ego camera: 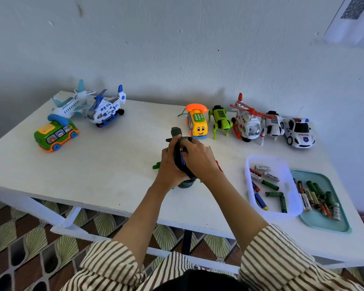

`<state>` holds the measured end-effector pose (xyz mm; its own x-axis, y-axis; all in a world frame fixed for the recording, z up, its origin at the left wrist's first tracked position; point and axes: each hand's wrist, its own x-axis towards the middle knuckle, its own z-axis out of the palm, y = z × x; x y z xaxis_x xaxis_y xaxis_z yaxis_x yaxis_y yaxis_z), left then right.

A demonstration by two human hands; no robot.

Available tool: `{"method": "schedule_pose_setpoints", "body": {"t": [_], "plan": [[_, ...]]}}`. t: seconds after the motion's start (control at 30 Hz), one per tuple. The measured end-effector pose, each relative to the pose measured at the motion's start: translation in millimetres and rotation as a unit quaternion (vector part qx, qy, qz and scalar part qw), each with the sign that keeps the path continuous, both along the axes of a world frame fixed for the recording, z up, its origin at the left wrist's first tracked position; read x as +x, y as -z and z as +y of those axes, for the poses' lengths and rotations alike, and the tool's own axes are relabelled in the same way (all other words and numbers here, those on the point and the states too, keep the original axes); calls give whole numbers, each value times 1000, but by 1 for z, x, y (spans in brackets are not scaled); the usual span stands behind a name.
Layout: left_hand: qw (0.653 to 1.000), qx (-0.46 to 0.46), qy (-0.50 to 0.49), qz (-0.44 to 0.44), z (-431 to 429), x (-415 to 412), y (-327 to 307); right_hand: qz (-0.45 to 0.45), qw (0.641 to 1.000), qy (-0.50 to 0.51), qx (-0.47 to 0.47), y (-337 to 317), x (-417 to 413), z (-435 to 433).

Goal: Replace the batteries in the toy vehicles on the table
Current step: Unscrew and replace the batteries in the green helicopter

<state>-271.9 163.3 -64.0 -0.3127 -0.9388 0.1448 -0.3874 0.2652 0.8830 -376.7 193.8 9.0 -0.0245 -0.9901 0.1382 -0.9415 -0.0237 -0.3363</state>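
**Both hands wrapped on the dark toy, battery trays off to the lower right**

The dark toy (175,132) sits at the centre of the frame, held just over the white table (114,164). Its long axis runs almost straight up and down the picture. One grey-green end sticks out above the hands and a rounded end shows below them.

The left hand (168,166) grips the toy's body from the left, with the fingers curled round it. The right hand (200,158) closes over it from the right, its fingers bent down onto the middle of the toy. Between the two hands a small blue piece (183,159) shows. It may be a battery in the open bay, but it is too small to tell, and I cannot tell whether the right fingertips pinch it or only press beside it.

The coming move probably turns on the trays. The white tray (246,181) lies to the lower right of the hands, with loose batteries (270,184) in it. The teal tray (345,217) touches its far side, further right, and holds more. The right hand is clearly the nearer to both, so it would likely make the reach while the left holds the toy steady.

Other toys stand along the upper edge of the table: a yellow phone car (198,122) just above the hands and a green bus (55,133) at the left.
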Motion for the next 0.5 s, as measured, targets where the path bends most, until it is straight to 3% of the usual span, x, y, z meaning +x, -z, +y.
{"method": "schedule_pose_setpoints", "body": {"t": [0.37,0.5], "plan": [[999,15,-14,39,3,-3,3,-27,998,65,-2,-5,-4,2],[998,-5,-7,64,9,-11,-1,-185,978,95,-30,-10,-24,13]]}}
